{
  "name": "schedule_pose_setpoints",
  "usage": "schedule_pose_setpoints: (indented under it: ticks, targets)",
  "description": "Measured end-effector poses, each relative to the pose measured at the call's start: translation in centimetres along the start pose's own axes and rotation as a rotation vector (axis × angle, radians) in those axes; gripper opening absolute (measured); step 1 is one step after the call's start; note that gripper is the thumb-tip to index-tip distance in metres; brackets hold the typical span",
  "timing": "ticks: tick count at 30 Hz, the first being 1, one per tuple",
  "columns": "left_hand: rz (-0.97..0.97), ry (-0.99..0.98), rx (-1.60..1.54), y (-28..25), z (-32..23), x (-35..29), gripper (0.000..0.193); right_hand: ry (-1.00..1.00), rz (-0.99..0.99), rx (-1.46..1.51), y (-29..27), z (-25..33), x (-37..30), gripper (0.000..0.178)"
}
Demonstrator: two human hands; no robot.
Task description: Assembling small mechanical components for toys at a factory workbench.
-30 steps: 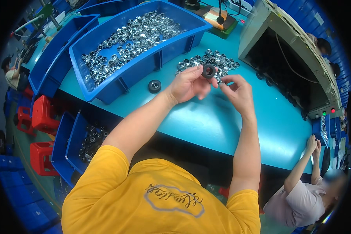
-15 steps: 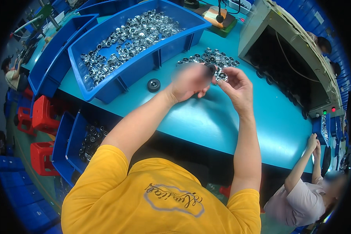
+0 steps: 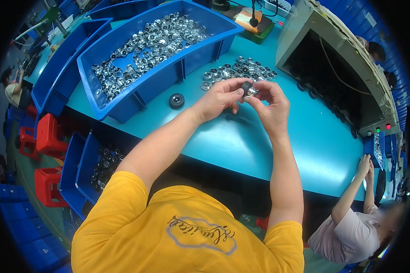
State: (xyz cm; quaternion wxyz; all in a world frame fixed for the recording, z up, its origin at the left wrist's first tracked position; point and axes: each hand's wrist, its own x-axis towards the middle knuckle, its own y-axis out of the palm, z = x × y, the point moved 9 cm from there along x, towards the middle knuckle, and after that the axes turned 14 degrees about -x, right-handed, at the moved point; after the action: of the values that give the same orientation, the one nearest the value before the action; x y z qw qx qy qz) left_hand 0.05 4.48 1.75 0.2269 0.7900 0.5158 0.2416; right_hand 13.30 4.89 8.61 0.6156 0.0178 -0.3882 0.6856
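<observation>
My left hand has its fingers closed on a small black rubber tire. Against the tire's right side, a shiny chrome wheel hub is pinched between the thumb and fingers of my right hand. Tire and hub touch; how far one sits inside the other is hidden by my fingers. Just beyond my hands lies a loose pile of chrome hubs on the turquoise table. A single black wheel with a bright centre rests left of my left hand.
A large blue bin of chrome hubs stands at the back left. To the right is a beige open-fronted machine with dark tires inside. Another blue bin of wheels and red stools are below left. A co-worker sits at right.
My hands have come together, bringing the chrome hub up against the black tire. The hub in my right hand has tilted and is more covered by my fingers.
</observation>
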Motion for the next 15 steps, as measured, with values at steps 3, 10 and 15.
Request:
schedule_pose_setpoints:
  ticks: [3, 10, 15]
  targets:
    - [-0.021, 0.017, 0.008, -0.1, 0.0, -0.1, 0.047, 0.013, -0.024, -0.002, 0.0, -0.7, -0.1, 0.033]
    - [-0.021, 0.005, 0.032, 0.5, 0.3, 0.1, 0.044, -0.19, -0.103, -0.216, 0.3, 1.4, -0.7, 0.036]
    - [-0.015, 0.056, 0.209, 0.2, 0.5, -0.1, 0.043, -0.271, -0.078, -0.208, 1.5, 1.9, -1.0, 0.035]
